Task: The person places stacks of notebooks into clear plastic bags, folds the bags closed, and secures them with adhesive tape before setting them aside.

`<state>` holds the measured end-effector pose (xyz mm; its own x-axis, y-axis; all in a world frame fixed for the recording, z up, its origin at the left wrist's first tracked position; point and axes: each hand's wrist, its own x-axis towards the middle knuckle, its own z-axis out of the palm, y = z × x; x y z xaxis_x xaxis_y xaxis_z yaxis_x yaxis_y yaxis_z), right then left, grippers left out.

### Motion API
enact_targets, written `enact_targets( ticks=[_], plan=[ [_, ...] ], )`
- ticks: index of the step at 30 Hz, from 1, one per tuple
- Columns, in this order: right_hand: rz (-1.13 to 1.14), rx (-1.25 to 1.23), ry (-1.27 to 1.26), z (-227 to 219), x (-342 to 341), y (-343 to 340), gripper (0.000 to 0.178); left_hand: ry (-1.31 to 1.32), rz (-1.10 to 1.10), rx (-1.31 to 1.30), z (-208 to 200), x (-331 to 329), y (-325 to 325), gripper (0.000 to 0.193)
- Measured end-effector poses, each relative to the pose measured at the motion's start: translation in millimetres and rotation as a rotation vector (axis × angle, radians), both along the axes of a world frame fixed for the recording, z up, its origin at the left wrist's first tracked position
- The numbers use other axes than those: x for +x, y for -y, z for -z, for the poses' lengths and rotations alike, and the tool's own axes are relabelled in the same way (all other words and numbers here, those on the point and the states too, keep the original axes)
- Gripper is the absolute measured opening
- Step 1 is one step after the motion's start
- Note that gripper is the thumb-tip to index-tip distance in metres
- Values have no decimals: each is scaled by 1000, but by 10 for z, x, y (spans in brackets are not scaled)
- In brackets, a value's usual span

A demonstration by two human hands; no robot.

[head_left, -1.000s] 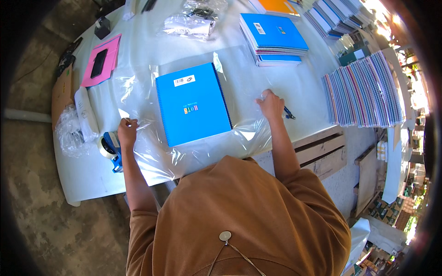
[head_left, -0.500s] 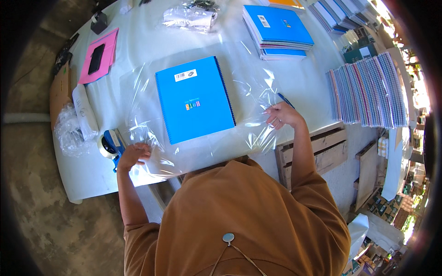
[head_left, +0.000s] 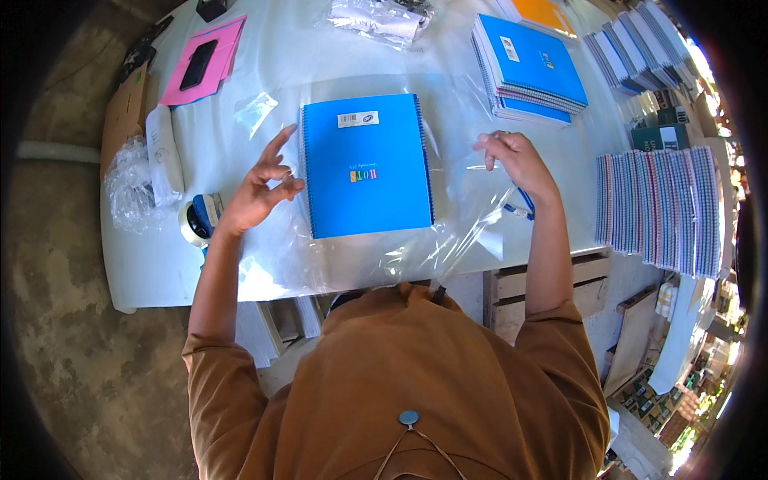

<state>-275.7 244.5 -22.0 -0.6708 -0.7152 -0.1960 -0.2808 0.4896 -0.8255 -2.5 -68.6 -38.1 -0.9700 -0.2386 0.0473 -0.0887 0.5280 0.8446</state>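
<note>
The pale worktop [head_left: 164,272] is filling most of the frame's upper half. A clear plastic sheet [head_left: 456,244] is lying across its middle, and on this a blue notebook [head_left: 368,200] is resting just above the frame's centre, its long axis running nearly top to bottom. The left hand [head_left: 254,192] is being held closer, just beside the notebook's left edge; the notebook is lying rightward of its fingers, which are being held well spread, with nothing seen in them. The right hand [head_left: 520,162] is being held farther off; the notebook is lying leftward of its loosely curled fingers, and whether any sheet is being pinched cannot be told. A tape dispenser [head_left: 210,210] is lying at centre left, and a blue pen-shaped tool [head_left: 518,211] beside the right forearm.
</note>
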Motion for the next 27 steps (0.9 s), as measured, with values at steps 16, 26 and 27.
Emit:
enact_targets(
  ticks=[16, 26, 27],
  plan=[
    [132, -633, 688, 1017, 1117, 1052, 33, 64, -50, -356, 878, -619, -1049, 24],
    [-189, -452, 47, 986, 1143, 1236, 31, -160, 5, 973, 753, -612, -757, 82],
    [-189, -449, 41, 990, 1160, 1265, 31, -219, -2, 1088, 761, -621, -730, 85]
  ],
)
